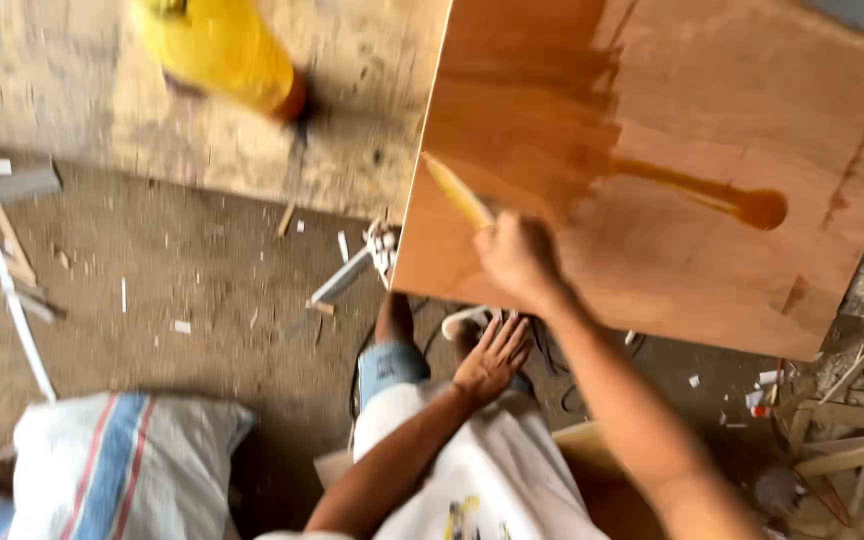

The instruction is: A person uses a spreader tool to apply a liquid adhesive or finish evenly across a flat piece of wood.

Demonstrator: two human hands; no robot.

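right hand (517,258): closed round a yellow stick (457,192), held low so its tip meets the board (712,130) | glue (727,200): pooled mid-board, wet patch spread leftward | left hand (492,357): fingers spread, nothing held, hung below the board's edge | yellow bottle (222,45): set aside on the bench (62,90)

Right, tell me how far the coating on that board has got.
Done: the upper left of the plywood board looks dark and wet. In hand: the right hand holds a yellow-handled brush at that patch's edge; a poured puddle lies unspread. Left: the pale right and lower areas.
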